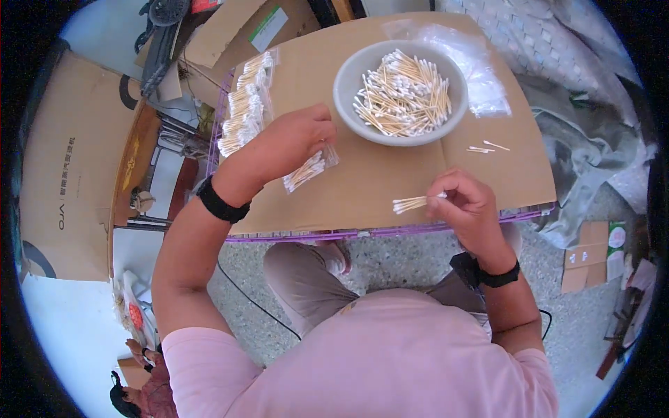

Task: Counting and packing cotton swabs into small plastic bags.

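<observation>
Pink shirt [376, 362]; left hand [303, 132] overlapping swab bag [306, 172]; carton [77, 167] leftward.

Cotton swabs [404, 94] in bowl [401, 141], packets [244, 104] to its left, plastic bags [488, 87] right

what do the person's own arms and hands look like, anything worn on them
Both the left hand and right hand are ungloved. Each wrist wears a wide black band; a dark, boxy piece sits by the right one. The forearms are uncovered, below short, plain pale pink sleeves.
</observation>
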Available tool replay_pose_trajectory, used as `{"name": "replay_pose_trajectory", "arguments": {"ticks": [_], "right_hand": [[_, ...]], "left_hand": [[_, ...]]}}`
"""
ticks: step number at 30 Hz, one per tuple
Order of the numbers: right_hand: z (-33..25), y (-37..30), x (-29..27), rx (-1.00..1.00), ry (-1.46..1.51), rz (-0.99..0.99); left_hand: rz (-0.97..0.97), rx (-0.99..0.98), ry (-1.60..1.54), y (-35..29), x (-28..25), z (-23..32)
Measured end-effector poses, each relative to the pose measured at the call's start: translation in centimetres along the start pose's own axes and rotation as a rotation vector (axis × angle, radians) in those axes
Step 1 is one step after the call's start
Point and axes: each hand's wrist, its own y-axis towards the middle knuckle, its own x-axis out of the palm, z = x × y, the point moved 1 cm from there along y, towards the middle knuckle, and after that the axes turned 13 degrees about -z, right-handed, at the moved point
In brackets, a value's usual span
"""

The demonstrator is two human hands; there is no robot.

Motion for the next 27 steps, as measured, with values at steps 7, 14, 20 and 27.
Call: {"name": "replay_pose_trajectory", "arguments": {"ticks": [7, 14, 20, 27], "right_hand": [[-0.5, -0.2, 0.3, 0.027, 0.049, 0.029], [-1.9, -0.5, 1.1, 0.014, 0.112, 0.108], [-3.2, -0.6, 1.5, -0.067, 0.1, 0.176], [-3.1, -0.9, 1.8, -0.079, -0.038, 0.113]], "left_hand": [[0.03, 0.013, -0.027, -1.2, -0.7, 1.9], [0.088, 0.122, -0.212, -1.5, -0.5, 7.6], [0.168, 0.211, -0.227, -0.9, 0.4, 9.8], [0.207, 0.23, -0.245, -0.6, 1.1, 10.6]]}}
